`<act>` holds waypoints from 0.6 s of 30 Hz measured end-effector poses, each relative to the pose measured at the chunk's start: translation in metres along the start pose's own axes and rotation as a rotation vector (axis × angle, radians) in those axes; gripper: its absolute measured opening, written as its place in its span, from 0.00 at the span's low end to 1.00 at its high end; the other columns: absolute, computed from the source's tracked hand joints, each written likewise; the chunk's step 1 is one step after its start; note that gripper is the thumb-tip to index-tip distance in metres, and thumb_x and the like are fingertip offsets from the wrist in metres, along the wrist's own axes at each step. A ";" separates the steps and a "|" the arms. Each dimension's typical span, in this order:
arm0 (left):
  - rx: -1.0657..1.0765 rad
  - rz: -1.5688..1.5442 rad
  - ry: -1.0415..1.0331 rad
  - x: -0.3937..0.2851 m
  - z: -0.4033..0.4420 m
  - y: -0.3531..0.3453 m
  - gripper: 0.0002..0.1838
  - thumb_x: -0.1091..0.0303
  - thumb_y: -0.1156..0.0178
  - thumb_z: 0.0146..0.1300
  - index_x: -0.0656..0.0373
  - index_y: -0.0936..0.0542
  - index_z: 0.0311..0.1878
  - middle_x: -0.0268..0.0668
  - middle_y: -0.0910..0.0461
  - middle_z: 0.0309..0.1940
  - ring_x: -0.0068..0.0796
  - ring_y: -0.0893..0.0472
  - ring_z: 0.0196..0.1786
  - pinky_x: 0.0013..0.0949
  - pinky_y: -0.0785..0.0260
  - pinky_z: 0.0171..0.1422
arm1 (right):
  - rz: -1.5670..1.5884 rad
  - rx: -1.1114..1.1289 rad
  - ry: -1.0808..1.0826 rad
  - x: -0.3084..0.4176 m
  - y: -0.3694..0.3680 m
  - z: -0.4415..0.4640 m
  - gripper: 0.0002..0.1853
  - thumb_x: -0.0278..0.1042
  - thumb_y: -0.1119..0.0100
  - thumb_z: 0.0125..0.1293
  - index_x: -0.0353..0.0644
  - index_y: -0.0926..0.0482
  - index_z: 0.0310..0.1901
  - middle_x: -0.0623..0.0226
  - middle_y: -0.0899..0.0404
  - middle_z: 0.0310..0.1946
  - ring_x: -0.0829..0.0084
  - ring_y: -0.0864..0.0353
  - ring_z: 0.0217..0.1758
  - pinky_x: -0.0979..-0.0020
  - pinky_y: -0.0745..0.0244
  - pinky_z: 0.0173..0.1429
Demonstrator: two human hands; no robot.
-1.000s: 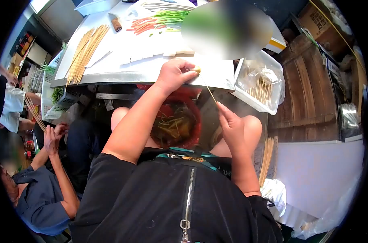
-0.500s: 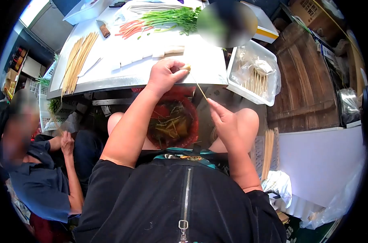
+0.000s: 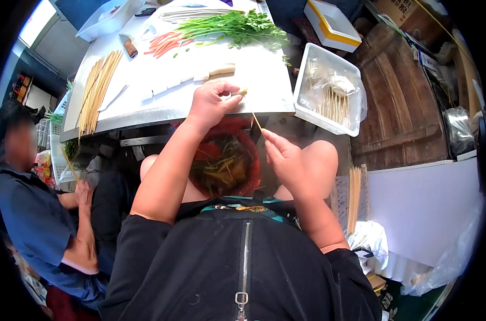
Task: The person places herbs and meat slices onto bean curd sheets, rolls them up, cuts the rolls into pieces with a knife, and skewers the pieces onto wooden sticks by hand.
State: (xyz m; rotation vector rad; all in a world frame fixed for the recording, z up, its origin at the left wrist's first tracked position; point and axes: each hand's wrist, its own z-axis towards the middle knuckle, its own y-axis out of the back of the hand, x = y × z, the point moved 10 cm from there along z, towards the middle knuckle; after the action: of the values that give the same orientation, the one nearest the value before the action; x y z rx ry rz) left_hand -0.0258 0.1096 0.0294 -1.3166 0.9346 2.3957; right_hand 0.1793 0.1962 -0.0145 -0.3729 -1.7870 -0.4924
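My left hand [image 3: 213, 104] is above the near edge of the table, with thumb and fingers pinching a small pale-yellow piece of food [image 3: 243, 91]. My right hand [image 3: 283, 155] grips the lower end of a thin bamboo skewer [image 3: 257, 122] between thumb and fingers. The skewer slants up to the left, its upper end at the pale piece. Whether it has pierced the piece, I cannot tell. On the table just beyond my left hand lies a row of white pieces [image 3: 173, 84], with a light-brown length [image 3: 222, 69] at its right end.
The white table [image 3: 141, 67] bears loose skewers [image 3: 99, 88], a knife [image 3: 130, 48], leafy greens [image 3: 243, 27] and reddish strips [image 3: 165, 44]. A white tub [image 3: 302, 107] stands right. Below is a red basin [image 3: 252, 179]. Another person [image 3: 39, 214] sits at left holding a stick.
My right hand has moved left and slightly closer to my left hand, making the skewer steeper. The view has shifted slightly. The other person's head has risen and their hand has moved lower.
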 end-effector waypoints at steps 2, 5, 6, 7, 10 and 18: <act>0.012 0.007 -0.034 -0.006 0.006 -0.006 0.11 0.68 0.27 0.55 0.59 0.14 0.41 0.36 0.15 0.36 0.25 0.17 0.35 0.27 0.23 0.45 | 0.013 -0.022 0.023 0.003 0.006 0.002 0.18 0.32 0.46 0.75 0.42 0.22 0.64 0.80 0.28 0.24 0.88 0.33 0.26 0.82 0.36 0.30; 0.035 0.016 -0.082 -0.015 0.018 -0.018 0.11 0.67 0.27 0.55 0.59 0.14 0.41 0.36 0.15 0.36 0.25 0.17 0.36 0.28 0.23 0.45 | 0.005 -0.059 0.069 0.015 0.014 0.011 0.18 0.31 0.47 0.75 0.42 0.21 0.63 0.80 0.28 0.23 0.88 0.33 0.25 0.81 0.36 0.29; 0.051 0.021 -0.098 -0.021 0.022 -0.023 0.11 0.67 0.27 0.55 0.59 0.14 0.41 0.36 0.14 0.36 0.25 0.16 0.37 0.28 0.23 0.45 | -0.012 -0.077 0.092 0.021 0.018 0.016 0.17 0.31 0.47 0.75 0.42 0.21 0.62 0.79 0.28 0.23 0.88 0.32 0.25 0.81 0.35 0.29; 0.055 0.017 -0.102 -0.025 0.024 -0.026 0.11 0.67 0.27 0.55 0.59 0.14 0.41 0.36 0.14 0.36 0.25 0.16 0.37 0.28 0.23 0.45 | -0.013 -0.084 0.092 0.023 0.022 0.023 0.17 0.31 0.47 0.75 0.42 0.21 0.62 0.79 0.28 0.23 0.88 0.32 0.25 0.81 0.35 0.29; 0.143 0.016 -0.013 -0.027 0.034 -0.046 0.12 0.71 0.27 0.58 0.62 0.14 0.44 0.35 0.14 0.38 0.20 0.16 0.40 0.25 0.23 0.51 | -0.211 -0.117 0.247 0.043 0.034 0.054 0.17 0.32 0.45 0.72 0.38 0.20 0.59 0.58 0.18 0.26 0.70 0.20 0.27 0.69 0.25 0.37; -0.069 0.218 -0.075 -0.029 0.080 -0.049 0.12 0.65 0.27 0.56 0.59 0.13 0.42 0.38 0.14 0.34 0.26 0.17 0.31 0.30 0.23 0.39 | -0.694 -0.312 0.465 0.096 0.046 0.123 0.10 0.36 0.43 0.68 0.39 0.16 0.41 0.51 0.17 0.36 0.49 0.17 0.41 0.53 0.23 0.48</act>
State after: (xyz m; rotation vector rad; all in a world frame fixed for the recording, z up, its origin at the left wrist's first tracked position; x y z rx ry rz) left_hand -0.0382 0.2011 0.0638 -1.1927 1.0307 2.6423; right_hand 0.0747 0.2986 0.0564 0.1662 -1.3450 -1.2455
